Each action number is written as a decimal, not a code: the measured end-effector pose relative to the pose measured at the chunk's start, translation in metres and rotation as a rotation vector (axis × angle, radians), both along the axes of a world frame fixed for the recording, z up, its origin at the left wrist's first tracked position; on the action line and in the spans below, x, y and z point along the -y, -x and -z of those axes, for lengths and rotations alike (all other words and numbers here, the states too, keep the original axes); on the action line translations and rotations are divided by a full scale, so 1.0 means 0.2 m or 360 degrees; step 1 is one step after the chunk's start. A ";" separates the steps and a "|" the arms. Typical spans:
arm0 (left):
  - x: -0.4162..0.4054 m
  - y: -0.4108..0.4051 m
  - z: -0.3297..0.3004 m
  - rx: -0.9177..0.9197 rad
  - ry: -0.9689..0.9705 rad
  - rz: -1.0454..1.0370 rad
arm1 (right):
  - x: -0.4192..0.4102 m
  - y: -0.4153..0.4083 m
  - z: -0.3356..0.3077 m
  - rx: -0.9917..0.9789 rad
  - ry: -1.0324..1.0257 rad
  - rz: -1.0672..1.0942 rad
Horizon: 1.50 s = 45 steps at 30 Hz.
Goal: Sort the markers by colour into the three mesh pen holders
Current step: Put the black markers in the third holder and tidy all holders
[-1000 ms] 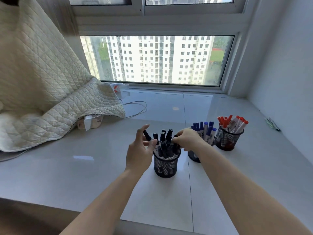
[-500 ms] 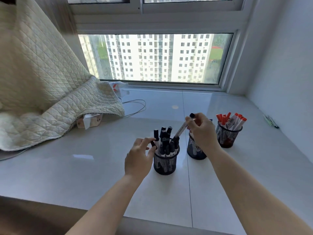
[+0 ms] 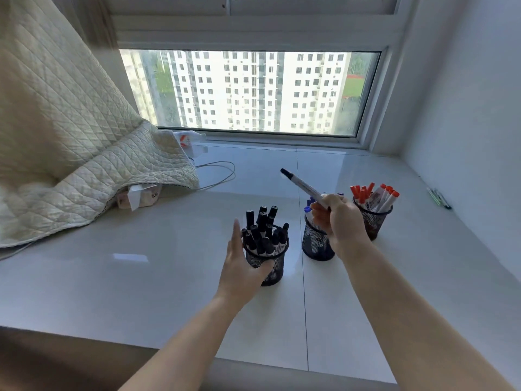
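Three black mesh pen holders stand in a row on the white sill. The left holder is full of black-capped markers. My left hand wraps around its left side. The middle holder holds blue-capped markers and is partly hidden behind my right hand. That hand grips a white marker with a black cap, raised and tilted up to the left, above the middle holder. The right holder holds red-capped markers.
A quilted cream blanket covers the left of the sill, with a small box and a white cable beside it. Pens lie by the right wall. The window is behind; the sill's front edge is near me.
My right hand has drawn a black-capped marker out of the left holder and lifted it right, over the middle holder. My left hand has dropped from the marker tops onto the left holder's side.
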<state>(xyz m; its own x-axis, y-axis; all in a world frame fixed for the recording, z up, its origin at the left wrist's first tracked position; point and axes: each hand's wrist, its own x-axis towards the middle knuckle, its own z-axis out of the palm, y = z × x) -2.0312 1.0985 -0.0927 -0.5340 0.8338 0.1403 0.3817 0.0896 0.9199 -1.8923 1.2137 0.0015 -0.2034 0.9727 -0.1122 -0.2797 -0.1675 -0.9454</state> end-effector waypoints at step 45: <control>0.09 0.15 0.05 0.0111 0.0093 0.0099 | 0.22 0.11 0.33 0.1236 -0.1365 -0.0334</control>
<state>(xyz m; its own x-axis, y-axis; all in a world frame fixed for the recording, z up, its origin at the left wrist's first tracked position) -2.0618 1.0801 -0.1023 -0.4878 0.8712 0.0547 0.3231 0.1220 0.9385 -1.9139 1.1699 -0.0641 -0.5339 0.7457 0.3987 0.3785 0.6324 -0.6759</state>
